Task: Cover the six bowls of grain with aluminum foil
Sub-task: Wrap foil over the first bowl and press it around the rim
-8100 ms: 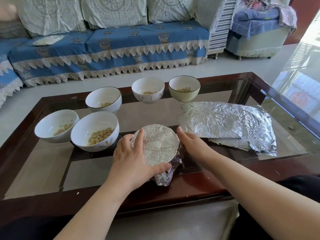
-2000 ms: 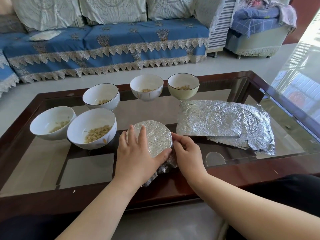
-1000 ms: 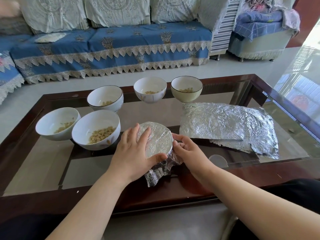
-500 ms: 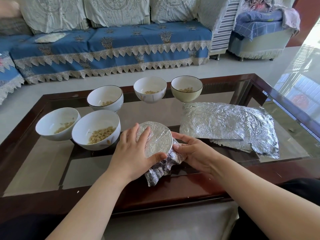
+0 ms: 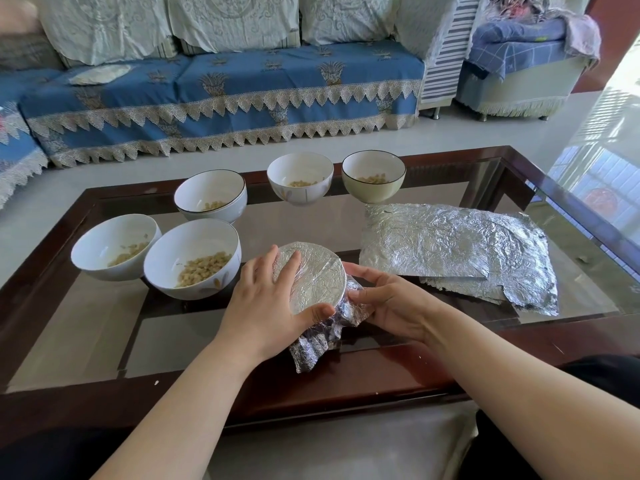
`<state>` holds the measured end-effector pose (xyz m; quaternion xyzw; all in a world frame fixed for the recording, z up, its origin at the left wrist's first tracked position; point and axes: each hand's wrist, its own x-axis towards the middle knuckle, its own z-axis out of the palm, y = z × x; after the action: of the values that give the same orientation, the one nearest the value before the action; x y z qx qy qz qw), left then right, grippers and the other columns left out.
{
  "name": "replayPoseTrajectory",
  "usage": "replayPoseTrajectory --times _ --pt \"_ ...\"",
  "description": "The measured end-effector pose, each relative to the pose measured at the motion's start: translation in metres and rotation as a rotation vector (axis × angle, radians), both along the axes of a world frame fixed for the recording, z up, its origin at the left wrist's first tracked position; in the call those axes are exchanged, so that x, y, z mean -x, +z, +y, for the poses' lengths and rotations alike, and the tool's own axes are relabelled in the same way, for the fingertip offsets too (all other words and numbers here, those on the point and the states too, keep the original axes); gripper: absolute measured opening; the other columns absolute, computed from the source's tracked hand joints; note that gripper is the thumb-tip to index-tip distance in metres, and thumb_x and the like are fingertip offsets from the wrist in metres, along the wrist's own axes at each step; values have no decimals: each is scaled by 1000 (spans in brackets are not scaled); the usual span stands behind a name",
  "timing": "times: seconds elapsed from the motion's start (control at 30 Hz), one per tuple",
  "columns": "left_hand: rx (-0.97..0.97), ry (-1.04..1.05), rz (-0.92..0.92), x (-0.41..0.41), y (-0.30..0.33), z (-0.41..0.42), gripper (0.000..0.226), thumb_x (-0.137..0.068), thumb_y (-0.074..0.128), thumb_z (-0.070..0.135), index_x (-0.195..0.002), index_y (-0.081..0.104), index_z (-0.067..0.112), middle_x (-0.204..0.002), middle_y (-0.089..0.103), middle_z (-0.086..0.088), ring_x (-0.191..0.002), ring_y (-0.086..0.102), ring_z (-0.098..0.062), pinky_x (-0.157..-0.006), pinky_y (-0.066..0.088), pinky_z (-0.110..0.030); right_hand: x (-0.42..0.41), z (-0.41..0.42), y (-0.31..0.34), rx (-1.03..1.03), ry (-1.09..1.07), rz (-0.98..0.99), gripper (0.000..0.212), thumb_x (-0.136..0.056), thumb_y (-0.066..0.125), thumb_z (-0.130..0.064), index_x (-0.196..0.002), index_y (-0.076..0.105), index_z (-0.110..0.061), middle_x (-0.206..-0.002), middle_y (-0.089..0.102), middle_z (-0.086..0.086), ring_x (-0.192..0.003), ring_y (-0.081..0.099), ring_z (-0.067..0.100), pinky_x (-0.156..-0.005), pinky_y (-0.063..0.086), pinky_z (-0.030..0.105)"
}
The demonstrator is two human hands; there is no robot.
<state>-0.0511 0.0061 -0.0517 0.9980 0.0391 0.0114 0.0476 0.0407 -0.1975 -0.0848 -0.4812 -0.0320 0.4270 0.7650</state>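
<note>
While my left hand [image 5: 268,308] lies over the top of the round foil-covered bowl [image 5: 313,275], fingers spread fairly flat on the crinkled silver lid and thumb hooked round the near rim, my right hand [image 5: 389,304] has the bowl's right side. That grip is a loose cup, fingers curled about halfway against the bunched foil on the wall, thumb just under the rim. So both hands are grasping the same bowl, neither clenched tight. A crumpled tail of loose foil [image 5: 311,348] hangs off the near side and rests on the dark wood edge of the glass-topped counter [image 5: 346,379].

The bowl sits near the front middle of the counter. Just left of it, almost touching my left hand, is a white ceramic bowl of pale grain [image 5: 192,263], uncovered, and a second white bowl with a thin layer of grain [image 5: 116,247] is right beside that one. Further back there's a white bowl with a dark rim [image 5: 211,195], a white bowl with a small floral mark [image 5: 300,180] and a cream bowl with a dark rim [image 5: 373,176], all open with a bit of grain in them. To the right lies a flat stack of wrinkled aluminum foil sheets [image 5: 457,249], near my right hand but not touching it.
</note>
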Motion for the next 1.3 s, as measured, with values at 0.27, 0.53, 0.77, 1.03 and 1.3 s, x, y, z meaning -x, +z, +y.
replayPoseTrajectory --times 0.27,0.53,0.77,1.03,1.3 --pt "3 3 8 0 0 0 130 -50 -18 99 -158 4 30 -165 3 -7 -147 5 -30 -121 12 -45 2 -1 2 -13 17 -31 53 -81 60 10 -127 59 -14 -105 71 14 -88 68 21 -85 54 34" --pt "5 6 10 -1 -1 0 129 -50 -18 99 -158 3 31 -164 3 -7 -147 5 -30 -121 13 -45 6 5 -4 -34 -56 -56 48 -84 57 7 -131 58 -5 -110 67 20 -87 69 23 -76 60 33" --pt "4 6 9 -2 -1 -1 130 -50 -18 99 -158 3 30 -164 4 -7 -147 5 -30 -121 12 -44 13 11 -15 49 -179 -137 36 -84 64 -6 -120 64 -2 -103 70 16 -85 69 21 -78 58 35" --pt "-7 13 16 -1 -1 -1 131 -49 -21 99 -158 1 30 -164 2 -8 -147 4 -30 -121 11 -44 26 21 -23 256 -389 -389 15 -94 63 -18 -99 73 -9 -94 76 9 -86 69 19 -84 54 35" --pt "-3 23 19 -2 -2 -2 133 -47 -21 99 -158 2 30 -165 2 -8 -147 4 -32 -122 11 -45 34 35 -18 616 -450 -625 22 -101 50 -28 -90 62 -14 -72 61 -5 -62 52 5 -64 41 23"
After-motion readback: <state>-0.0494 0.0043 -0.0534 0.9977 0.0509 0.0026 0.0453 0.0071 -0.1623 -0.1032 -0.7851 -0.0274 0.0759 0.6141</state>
